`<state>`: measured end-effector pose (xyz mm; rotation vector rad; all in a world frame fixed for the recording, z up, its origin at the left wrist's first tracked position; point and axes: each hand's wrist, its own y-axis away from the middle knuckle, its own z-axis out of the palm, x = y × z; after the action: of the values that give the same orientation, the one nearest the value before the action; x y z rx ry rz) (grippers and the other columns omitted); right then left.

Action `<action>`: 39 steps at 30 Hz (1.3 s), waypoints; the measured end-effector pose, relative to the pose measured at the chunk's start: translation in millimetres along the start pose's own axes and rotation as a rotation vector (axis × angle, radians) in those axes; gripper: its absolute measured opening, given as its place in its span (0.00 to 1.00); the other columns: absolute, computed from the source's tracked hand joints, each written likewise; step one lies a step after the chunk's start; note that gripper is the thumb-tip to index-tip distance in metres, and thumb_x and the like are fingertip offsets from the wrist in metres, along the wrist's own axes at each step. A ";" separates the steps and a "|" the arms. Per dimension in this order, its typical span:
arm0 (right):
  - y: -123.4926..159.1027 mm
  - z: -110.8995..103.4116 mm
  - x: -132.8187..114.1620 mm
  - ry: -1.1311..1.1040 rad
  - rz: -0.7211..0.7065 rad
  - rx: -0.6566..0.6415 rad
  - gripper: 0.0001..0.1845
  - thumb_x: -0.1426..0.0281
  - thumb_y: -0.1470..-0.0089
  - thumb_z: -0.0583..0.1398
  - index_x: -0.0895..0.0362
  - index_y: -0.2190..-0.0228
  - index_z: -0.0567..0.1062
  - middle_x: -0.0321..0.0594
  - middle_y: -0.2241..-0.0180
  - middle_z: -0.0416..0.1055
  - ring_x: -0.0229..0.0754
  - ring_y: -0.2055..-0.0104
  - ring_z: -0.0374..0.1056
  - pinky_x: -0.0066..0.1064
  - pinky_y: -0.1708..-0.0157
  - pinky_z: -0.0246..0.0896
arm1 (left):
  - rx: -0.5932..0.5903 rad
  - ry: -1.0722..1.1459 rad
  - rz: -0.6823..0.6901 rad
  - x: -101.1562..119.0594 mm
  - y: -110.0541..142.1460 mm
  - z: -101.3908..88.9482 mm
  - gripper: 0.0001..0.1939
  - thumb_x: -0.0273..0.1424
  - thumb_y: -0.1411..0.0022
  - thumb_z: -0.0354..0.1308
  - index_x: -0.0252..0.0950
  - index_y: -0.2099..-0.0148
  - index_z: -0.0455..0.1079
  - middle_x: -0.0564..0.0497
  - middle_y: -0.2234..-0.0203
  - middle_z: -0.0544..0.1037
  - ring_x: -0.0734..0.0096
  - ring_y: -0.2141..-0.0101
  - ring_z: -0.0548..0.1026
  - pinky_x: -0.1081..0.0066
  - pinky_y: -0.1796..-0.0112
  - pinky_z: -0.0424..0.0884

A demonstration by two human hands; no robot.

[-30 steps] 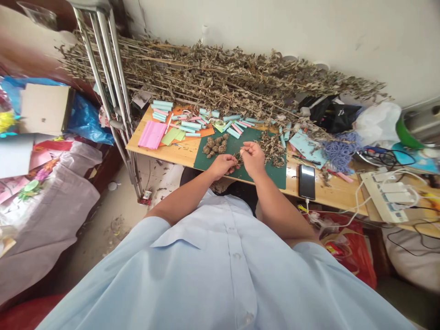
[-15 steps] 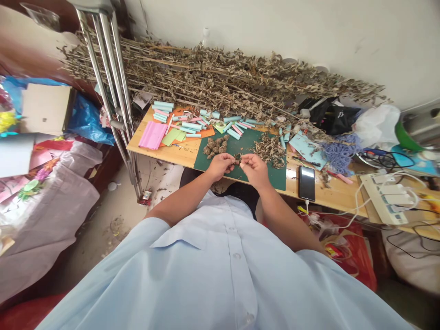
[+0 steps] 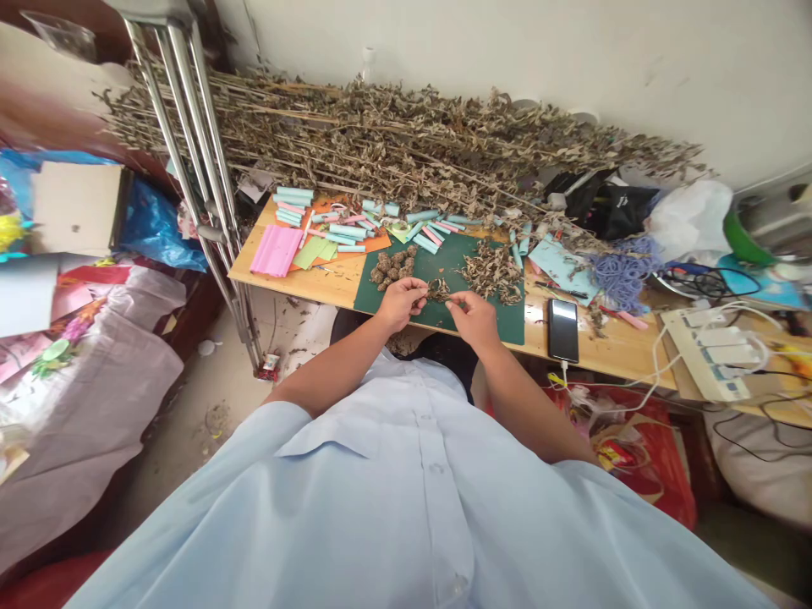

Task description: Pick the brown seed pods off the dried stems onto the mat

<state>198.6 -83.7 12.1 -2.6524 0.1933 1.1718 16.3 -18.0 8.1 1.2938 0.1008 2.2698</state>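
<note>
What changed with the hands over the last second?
The right hand has drawn back toward the body, away from the dark dried clump. The left hand has shifted slightly left, its fingers staying close to the clump; whether they grip it is hard to tell. The bud pile, leaf pile and phone stayed put.

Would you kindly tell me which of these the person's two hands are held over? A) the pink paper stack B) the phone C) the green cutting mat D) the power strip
C. The left hand and right hand are both held over the green cutting mat, whose surface shows around them.
</note>
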 end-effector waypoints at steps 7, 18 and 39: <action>-21.1 7.2 -8.6 -0.055 -0.076 -0.005 0.17 0.60 0.46 0.64 0.53 0.56 0.81 0.42 0.61 0.77 0.41 0.71 0.67 0.39 0.62 0.69 | -0.009 -0.041 0.005 -2.7 -1.7 -1.8 0.15 0.31 0.51 0.71 0.33 0.63 0.70 0.56 0.78 0.70 0.82 0.80 0.67 0.80 0.82 0.50; -25.3 25.2 -20.1 -0.144 -0.029 -0.127 0.11 0.61 0.44 0.60 0.54 0.70 0.78 0.38 0.70 0.77 0.43 0.67 0.69 0.36 0.62 0.64 | -0.009 -0.073 0.019 -2.3 -1.3 -2.7 0.17 0.32 0.49 0.70 0.35 0.60 0.68 0.54 0.75 0.74 0.81 0.80 0.68 0.81 0.82 0.54; -22.9 10.2 10.2 0.219 -0.119 -0.052 0.23 0.67 0.45 0.64 0.52 0.47 0.77 0.44 0.54 0.75 0.47 0.62 0.71 0.41 0.55 0.68 | 0.009 -0.004 0.003 1.2 2.4 1.0 0.11 0.31 0.44 0.66 0.34 0.61 0.69 0.55 0.76 0.70 0.83 0.82 0.65 0.80 0.82 0.49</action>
<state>203.1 -59.2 1.6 -2.7921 0.0414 0.8616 15.7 -19.7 10.3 1.3037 0.1080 2.2714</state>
